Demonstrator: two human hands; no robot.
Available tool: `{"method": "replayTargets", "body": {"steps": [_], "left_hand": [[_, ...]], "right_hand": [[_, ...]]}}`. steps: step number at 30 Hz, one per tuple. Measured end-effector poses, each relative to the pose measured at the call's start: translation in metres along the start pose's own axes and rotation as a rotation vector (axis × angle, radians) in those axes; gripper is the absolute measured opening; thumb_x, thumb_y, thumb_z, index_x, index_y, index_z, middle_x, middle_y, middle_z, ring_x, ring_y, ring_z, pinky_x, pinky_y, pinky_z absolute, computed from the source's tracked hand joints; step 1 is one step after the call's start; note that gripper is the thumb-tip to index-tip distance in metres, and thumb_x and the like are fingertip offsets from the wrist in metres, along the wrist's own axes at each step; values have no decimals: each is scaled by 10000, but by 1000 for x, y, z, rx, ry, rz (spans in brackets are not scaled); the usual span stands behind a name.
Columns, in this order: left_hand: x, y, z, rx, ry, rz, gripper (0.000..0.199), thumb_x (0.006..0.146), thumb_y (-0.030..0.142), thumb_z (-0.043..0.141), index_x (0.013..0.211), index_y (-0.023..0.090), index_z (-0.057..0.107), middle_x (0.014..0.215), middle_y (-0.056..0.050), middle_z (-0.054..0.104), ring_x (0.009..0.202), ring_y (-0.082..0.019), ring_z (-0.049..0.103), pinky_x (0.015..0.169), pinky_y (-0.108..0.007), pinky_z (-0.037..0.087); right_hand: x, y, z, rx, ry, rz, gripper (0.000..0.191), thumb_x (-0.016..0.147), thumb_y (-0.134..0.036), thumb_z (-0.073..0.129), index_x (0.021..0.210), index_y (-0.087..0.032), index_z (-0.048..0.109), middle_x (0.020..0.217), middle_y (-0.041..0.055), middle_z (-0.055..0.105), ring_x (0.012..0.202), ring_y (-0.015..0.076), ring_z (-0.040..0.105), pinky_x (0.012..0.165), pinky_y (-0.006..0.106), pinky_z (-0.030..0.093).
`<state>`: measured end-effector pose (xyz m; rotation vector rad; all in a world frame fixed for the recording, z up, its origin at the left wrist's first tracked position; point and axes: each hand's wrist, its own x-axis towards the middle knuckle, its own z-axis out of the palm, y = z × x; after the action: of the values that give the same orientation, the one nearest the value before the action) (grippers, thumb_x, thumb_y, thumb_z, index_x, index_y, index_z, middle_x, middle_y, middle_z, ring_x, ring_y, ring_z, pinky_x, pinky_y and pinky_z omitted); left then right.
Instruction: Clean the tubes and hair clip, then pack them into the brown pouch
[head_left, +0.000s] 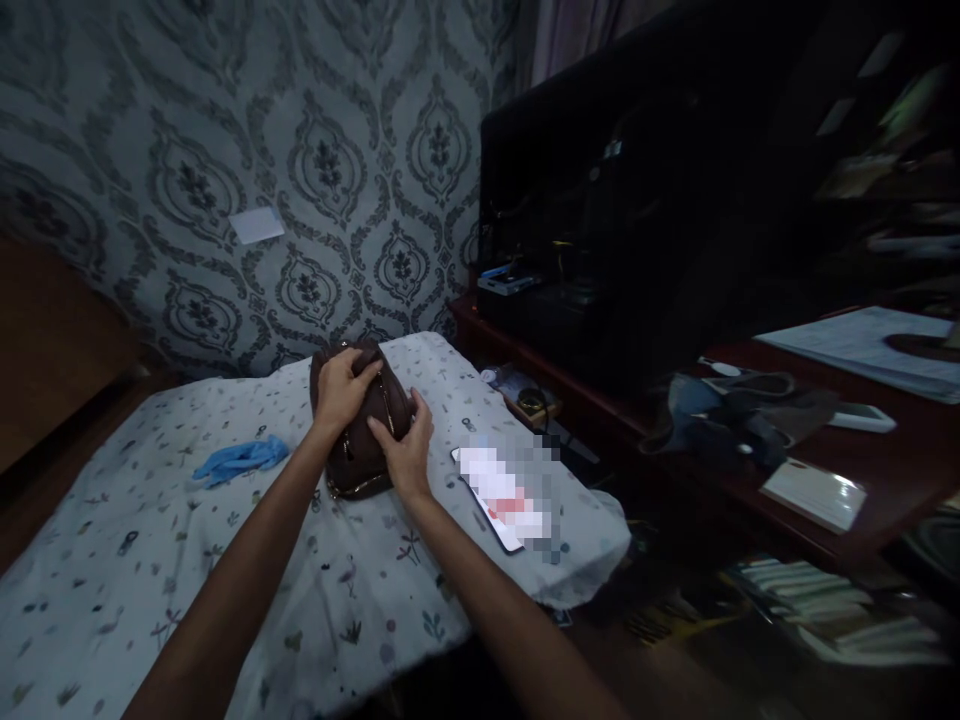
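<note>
A dark brown handbag with gold-coloured zips rests on the white patterned cloth. My left hand grips its upper part, with the fingers bent over the leather beside a zip. At the bag's right side, my right hand holds the edge, thumb across the front and fingers around the side. A crumpled blue cloth or glove lies left of the bag. To the right is a phone with a lit screen, partly blurred out.
A patterned wall with a white switch plate stands behind. On the right, a large black television stands on a dark red cabinet. Papers and a white box lie there.
</note>
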<state>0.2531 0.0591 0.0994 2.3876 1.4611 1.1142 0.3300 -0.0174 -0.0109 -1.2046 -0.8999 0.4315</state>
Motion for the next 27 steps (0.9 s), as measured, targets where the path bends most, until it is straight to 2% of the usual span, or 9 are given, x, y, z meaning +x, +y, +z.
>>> {"method": "replayTargets", "body": {"steps": [6,10,14,18,23,27], "left_hand": [[-24,23,-4,381,47,134,160,953,298,537,978,212,669,1041,-100,694,1028,-272,584,868,-374,436],[-40,35,-4,540,26,157,182,960,239,500,1063,215,649,1081,-120,676,1056,-314,557,882,-430,416],[-41,32,-1,602,22,202,228,985,226,437,1077,196,643,1082,-137,664,1044,-321,548,865,-436,401],[-39,25,2,631,0,260,279,1004,217,380,1074,180,647,1074,-158,658,1039,-324,551,841,-436,388],[-39,24,3,642,-8,267,291,1011,206,363,1063,172,647,1068,-162,660,1038,-324,553,821,-429,382],[-38,26,2,635,-20,252,282,1008,191,365,1076,158,637,1078,-168,659,1042,-322,557,815,-425,387]], "right_hand": [[13,7,4,70,68,-4,703,778,-472,734,1377,-189,501,1238,115,620,1132,262,578,1017,443,467],[17,5,2,-27,89,-50,643,835,-519,674,1355,-179,510,1154,106,654,1046,252,595,964,426,483],[20,-5,-13,-291,-7,-203,546,944,-495,538,1383,-173,501,1184,137,682,1060,285,620,977,458,465],[26,-19,-27,-478,-155,-264,442,984,-352,470,1397,-199,501,1105,135,721,965,306,671,910,445,479],[30,-36,-31,-659,-318,-261,593,898,-135,440,1483,-233,428,1176,148,684,852,318,695,834,474,496],[27,-38,-34,-627,-317,-281,664,821,-96,456,1474,-210,423,1201,149,671,914,324,689,852,478,512]]}}
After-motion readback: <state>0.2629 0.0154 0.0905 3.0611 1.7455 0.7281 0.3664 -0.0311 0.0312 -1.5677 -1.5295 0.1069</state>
